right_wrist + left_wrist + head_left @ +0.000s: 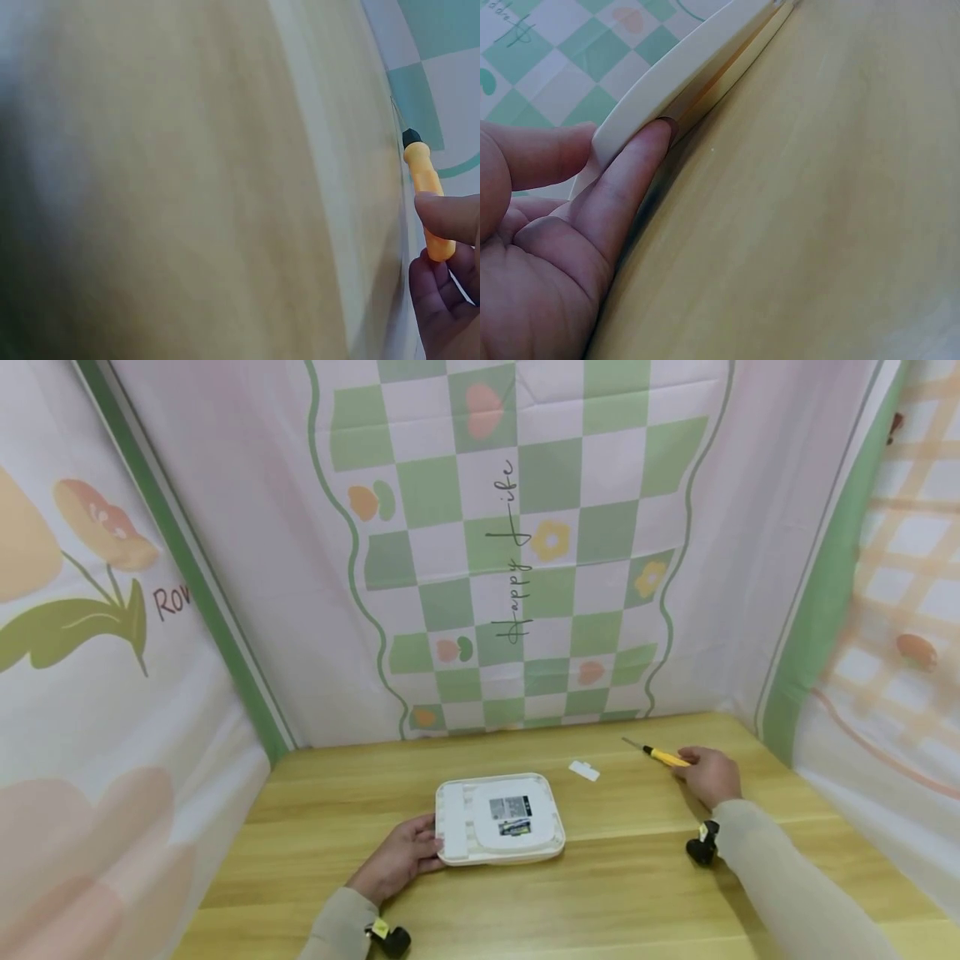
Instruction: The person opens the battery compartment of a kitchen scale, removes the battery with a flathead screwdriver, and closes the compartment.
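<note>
A white device with rounded corners (465, 818) lies on the table with a printed label and an uncovered battery slot (514, 827) facing up. My left hand (401, 857) grips its left edge; in the left wrist view the thumb (551, 154) is on one side of the rim and a finger (634, 180) reaches under it. Farther right, my right hand (711, 777) holds a screwdriver (667, 757) by its yellow handle, the thin shaft pointing toward the far left. The right wrist view shows the thumb (450, 217) against the handle (426, 176).
A small white tabbed cover (584, 770) lies on the wooden table (600, 893) between the device and the screwdriver. Printed fabric hangs at the back (547, 635), on the left (90, 710) and on the right (892, 727), close to the table's edges.
</note>
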Tool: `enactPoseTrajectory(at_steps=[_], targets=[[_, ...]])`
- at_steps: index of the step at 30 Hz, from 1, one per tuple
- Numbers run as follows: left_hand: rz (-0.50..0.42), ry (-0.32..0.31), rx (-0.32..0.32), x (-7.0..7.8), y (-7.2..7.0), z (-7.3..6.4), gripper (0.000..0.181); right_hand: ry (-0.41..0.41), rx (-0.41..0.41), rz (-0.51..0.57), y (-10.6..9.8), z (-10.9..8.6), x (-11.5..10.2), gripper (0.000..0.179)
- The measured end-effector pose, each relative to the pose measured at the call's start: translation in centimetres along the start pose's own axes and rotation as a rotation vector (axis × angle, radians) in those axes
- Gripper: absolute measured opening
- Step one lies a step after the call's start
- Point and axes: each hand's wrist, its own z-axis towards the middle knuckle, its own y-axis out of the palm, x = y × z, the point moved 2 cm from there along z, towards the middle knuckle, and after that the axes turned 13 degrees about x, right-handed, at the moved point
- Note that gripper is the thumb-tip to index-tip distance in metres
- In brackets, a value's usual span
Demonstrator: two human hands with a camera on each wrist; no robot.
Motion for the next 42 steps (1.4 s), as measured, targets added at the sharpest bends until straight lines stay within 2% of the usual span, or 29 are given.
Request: enactPoseTrajectory(at_steps=[10, 31, 42], targets=[[-0.007, 0.006, -0.007, -0.4, -0.1, 0.0, 0.059, -0.003, -0.012, -0.027, 0.2, 0.4, 0.6, 0.037], [-0.018, 0.004, -0.018, -0.6, 0.1, 0.1, 0.062, 0.122, -0.022, 0.005, 0.9, 0.2, 2.3, 0.042], [0.001, -0.002, -0.001, -0.2, -0.2, 0.1, 0.062, 0.118, -0.013, 0.032, 1.3, 0.7, 2.1, 0.045]])
